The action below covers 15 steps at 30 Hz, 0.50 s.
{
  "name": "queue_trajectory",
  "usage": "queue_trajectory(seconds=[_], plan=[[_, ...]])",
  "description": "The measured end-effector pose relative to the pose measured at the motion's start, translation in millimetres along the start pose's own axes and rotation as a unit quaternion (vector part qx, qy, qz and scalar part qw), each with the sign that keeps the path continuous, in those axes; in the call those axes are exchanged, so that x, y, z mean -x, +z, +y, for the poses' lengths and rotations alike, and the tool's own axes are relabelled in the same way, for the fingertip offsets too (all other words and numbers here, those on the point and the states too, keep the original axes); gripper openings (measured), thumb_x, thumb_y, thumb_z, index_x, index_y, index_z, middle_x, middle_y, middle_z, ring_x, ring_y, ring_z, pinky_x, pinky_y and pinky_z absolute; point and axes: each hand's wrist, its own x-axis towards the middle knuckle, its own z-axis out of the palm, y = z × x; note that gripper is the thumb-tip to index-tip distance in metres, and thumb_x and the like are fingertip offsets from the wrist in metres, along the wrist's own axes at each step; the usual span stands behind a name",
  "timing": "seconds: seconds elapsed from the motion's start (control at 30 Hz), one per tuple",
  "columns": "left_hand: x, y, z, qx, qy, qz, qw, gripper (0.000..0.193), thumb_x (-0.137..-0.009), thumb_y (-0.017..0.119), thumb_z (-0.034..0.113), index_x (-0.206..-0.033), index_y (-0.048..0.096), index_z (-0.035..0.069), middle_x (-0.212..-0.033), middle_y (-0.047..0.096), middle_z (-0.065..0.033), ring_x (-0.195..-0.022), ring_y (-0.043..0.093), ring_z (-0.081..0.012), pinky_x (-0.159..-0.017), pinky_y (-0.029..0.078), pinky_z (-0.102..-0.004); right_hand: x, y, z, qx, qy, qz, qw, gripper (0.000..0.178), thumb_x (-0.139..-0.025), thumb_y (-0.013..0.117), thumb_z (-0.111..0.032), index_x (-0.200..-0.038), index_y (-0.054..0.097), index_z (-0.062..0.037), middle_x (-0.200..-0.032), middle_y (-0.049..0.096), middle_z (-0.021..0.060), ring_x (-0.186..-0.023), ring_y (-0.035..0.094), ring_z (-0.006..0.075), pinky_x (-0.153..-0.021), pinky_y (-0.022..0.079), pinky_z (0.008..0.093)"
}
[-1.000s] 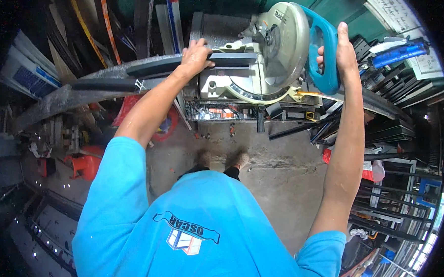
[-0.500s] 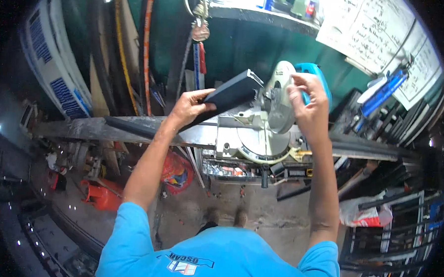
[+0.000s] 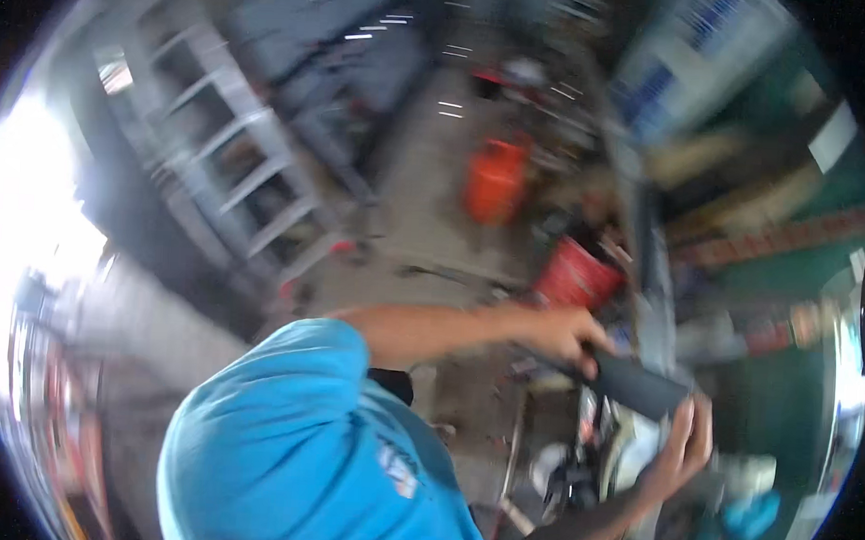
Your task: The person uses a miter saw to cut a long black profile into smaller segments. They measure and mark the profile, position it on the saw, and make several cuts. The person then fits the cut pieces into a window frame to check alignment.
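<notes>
Motion blur smears the whole view. A dark grey profile piece (image 3: 643,385), flat-sided and apparently metal, is held above the edge of the narrow workbench (image 3: 656,289). My left hand (image 3: 570,336) grips its near end with the thumb and fingers. At the other end, my right hand (image 3: 688,440) has its fingers closed against the end of the piece. Beyond my right forearm, at the lower right, the teal part of the mitre saw (image 3: 750,516) shows as a blur.
An orange gas cylinder (image 3: 495,181) stands on the floor, with a red container (image 3: 579,276) nearer the bench. A metal ladder (image 3: 240,141) leans at the upper left. Bright daylight comes in at the far left. Long stock and a white roll (image 3: 702,65) fill the upper right.
My view has swung left, away from the saw. My right hand has left the saw and come to the far end of the profile, which my left hand still holds.
</notes>
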Motion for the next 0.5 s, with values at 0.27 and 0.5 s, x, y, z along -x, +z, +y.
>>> queue_trajectory(seconds=[0.27, 0.5], plan=[[279, 66, -35, -0.043, -0.160, 0.093, 0.982, 0.061, -0.081, 0.083, 0.028, -0.137, 0.064, 0.009, -0.126, 0.071, -0.0146, -0.116, 0.066, -0.0279, -0.098, 0.049, -0.0436, 163, 67, 77, 0.157, -0.029, -0.318, 0.935, 0.031, -0.092, 0.060, -0.014, -0.117, 0.071, 0.0003, -0.116, 0.067, 0.0283, -0.108, 0.062, 0.0472, -0.097, 0.048, 0.0542], [502, 70, -12, -0.088, -0.181, 0.240, 0.950, 0.057, -0.082, 0.082, 0.032, -0.131, 0.067, 0.008, -0.123, 0.072, -0.0147, -0.115, 0.067, -0.0327, -0.098, 0.050, -0.0431, 241, 210, 25, 0.099, -0.100, -0.523, 0.841, 0.035, -0.094, 0.065, -0.025, -0.121, 0.065, -0.0025, -0.117, 0.061, 0.0204, -0.109, 0.053, 0.0356, -0.098, 0.039, 0.0474]])
